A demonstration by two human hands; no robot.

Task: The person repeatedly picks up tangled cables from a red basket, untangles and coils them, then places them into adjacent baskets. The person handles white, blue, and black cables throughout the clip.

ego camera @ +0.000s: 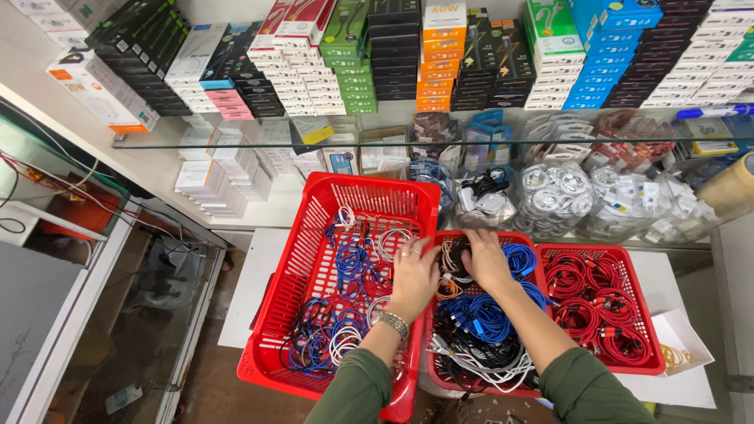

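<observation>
**Coiled cables in the middle red basket**

Coiled black, white and blue cables (479, 330) fill the middle red plastic basket (481, 235) at lower centre. The left hand (414, 275) and right hand (484, 261) rest curled on them; what the fingers grasp is hidden.

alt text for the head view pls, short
Both hands, left and right, dig into coiled cables in the middle red basket, between a larger red basket and a basket of red cables. Shelves of stacked boxes stand behind.
</observation>
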